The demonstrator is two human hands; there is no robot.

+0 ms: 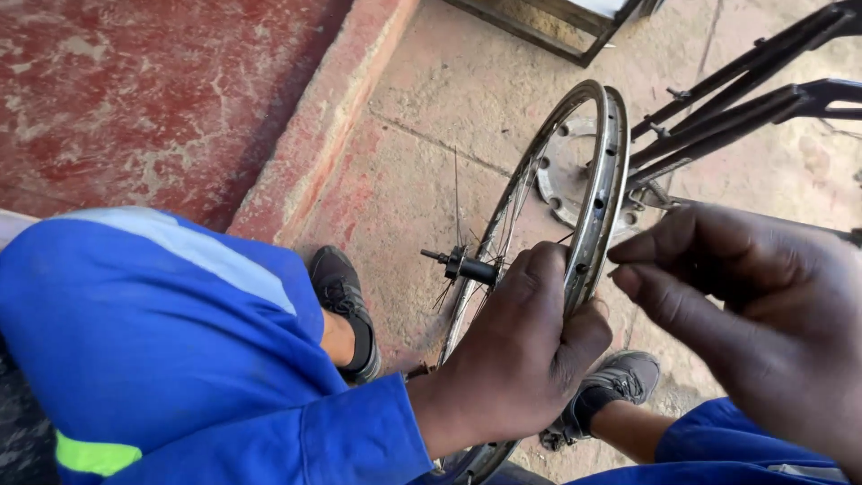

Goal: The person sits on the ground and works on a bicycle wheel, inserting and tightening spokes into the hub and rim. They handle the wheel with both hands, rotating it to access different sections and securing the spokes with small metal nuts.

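While gripped at the rim by the left hand (525, 355), wheel (600, 171) stands upright on edge between the shoes, leaning away toward upper right. Axle (458, 265) pointing left, crosswise to the rim. Dull, worn metal, thin spokes, some loose. Right hand (754, 305) just beside rim, fingertips pressed together; anything pinched too small to tell.

Setting: open-air bicycle repair spot, sunlit. Rough concrete paving (431, 135) is running from 12 to 6 o'clock; worn red-painted floor (135, 99) is lying at 10 o'clock behind a raised kerb (332, 126). A bare wheel rim (597, 189) with loose spokes is standing at centre; a black bicycle frame (736, 99) is lying at 2 o'clock. The person is wearing blue work overalls (153, 341).
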